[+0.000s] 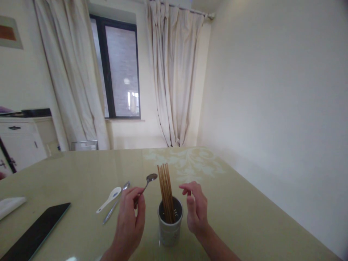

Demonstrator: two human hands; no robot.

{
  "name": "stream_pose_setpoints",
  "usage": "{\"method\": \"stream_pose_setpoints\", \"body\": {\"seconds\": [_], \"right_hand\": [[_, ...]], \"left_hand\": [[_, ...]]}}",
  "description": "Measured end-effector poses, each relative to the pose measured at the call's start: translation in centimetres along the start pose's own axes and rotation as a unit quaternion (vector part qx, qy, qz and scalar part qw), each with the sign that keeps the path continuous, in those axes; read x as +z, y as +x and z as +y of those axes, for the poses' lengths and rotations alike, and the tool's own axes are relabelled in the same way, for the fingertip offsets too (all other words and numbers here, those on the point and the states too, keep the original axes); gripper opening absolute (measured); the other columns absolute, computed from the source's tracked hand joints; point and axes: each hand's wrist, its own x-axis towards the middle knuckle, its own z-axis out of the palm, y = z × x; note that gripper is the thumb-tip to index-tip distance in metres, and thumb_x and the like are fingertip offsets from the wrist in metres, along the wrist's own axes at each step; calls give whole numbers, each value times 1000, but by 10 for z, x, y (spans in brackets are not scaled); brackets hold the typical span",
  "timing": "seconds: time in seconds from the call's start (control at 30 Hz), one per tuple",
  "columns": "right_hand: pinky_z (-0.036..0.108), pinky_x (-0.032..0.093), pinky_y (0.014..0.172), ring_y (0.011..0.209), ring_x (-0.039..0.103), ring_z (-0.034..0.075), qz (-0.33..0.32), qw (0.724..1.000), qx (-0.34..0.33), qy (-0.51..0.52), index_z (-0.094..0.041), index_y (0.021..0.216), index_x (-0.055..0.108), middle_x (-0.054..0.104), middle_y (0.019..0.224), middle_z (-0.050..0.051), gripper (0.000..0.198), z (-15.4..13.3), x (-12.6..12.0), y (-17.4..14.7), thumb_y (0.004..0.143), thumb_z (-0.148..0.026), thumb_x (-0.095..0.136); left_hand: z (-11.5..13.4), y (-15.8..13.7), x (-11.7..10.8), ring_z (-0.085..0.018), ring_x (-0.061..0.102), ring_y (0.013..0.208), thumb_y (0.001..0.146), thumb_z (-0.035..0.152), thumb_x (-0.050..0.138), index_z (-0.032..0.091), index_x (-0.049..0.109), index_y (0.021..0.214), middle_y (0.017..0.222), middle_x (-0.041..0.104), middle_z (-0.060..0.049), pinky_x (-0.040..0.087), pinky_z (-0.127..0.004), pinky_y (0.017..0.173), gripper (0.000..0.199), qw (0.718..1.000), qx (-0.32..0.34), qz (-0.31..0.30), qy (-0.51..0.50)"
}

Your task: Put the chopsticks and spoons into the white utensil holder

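My left hand (129, 214) pinches a metal spoon (151, 177) by its handle, bowl upward, left of the chopsticks. Several brown wooden chopsticks (166, 192) stand in a pale ceramic holder (170, 233) on the table, leaning a little to the left. On the holder's right side, my right hand (196, 208) hovers with its fingers loosely curled and apart, and nothing shows in it. To the left of my left hand lie a white ceramic spoon (110, 199) and a second metal spoon (112, 210), side by side.
The greenish table (244, 217) has a pale floral pattern at its far end. A dark flat tablet-like object (40, 232) and a white object (11, 206) lie at the left. Beyond stand a white cabinet (24, 145), curtains (176, 72) and a window (122, 72); a wall (285, 108) runs along the right.
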Motion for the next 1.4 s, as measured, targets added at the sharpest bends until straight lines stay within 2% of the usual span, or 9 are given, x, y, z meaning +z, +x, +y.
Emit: {"method": "stream_pose_setpoints", "body": {"seconds": [0.1,0.2,0.37,0.57,0.7,0.83,1.0,1.2,1.4], "right_hand": [[41,49,79,83,64,25,-81,993,-85,-5,-24,125,73,71,89,7,38,-17,-3,-8,109,-50,51],[41,54,77,84,68,26,-83,995,-41,27,-27,117,77,75,91,9,26,-24,2,-17,109,-34,54],[39,58,76,86,72,27,-75,990,70,101,-26,118,79,77,95,11,26,-24,6,-18,107,-39,59],[30,52,61,63,65,18,-35,970,162,177,-22,91,78,71,71,3,25,-34,7,-5,103,-42,69],[26,49,57,59,60,15,128,944,207,223,-21,85,68,68,71,1,31,-28,1,16,100,-48,71],[25,47,57,61,56,14,205,930,217,212,-21,82,63,65,73,0,37,-14,-10,35,96,-54,75],[26,45,57,60,54,14,149,945,231,177,-21,83,65,61,68,-1,40,-7,-9,33,95,-58,74],[28,47,59,62,56,16,36,959,246,138,-21,84,70,62,67,0,42,-7,4,22,95,-61,72],[28,48,61,64,58,18,-9,957,272,97,-20,83,71,63,67,0,46,-3,9,15,92,-65,73]], "left_hand": [[10,-10,-7,-18,73,100,101,12,60,23,67,130,109,74,-7,60,-27,91,32,983,177,-21,-36],[13,-20,-7,-17,76,100,99,10,62,28,65,142,109,78,-5,60,-24,96,47,968,227,-85,-65],[15,-27,-2,-17,78,98,101,15,62,32,62,146,108,81,-4,62,-22,91,48,976,169,-90,-101],[26,-25,1,-17,75,104,102,19,62,34,65,142,112,78,-4,61,-23,94,43,979,119,-105,-124],[31,-22,7,-24,68,120,105,36,57,29,70,128,128,70,-10,59,-34,102,27,979,-83,-103,-153],[28,-18,13,-28,62,133,106,56,50,27,68,129,146,63,-10,55,-39,110,41,908,-230,-225,-269],[26,-11,16,-28,59,141,103,60,54,31,71,129,150,66,-5,47,-40,120,43,814,-290,-342,-371],[24,-12,18,-31,56,145,98,65,58,31,77,129,151,67,-6,41,-46,126,50,829,-290,-315,-360],[23,-15,19,-33,57,143,95,71,58,31,80,125,147,68,-7,40,-49,127,54,844,-295,-304,-328]]}}
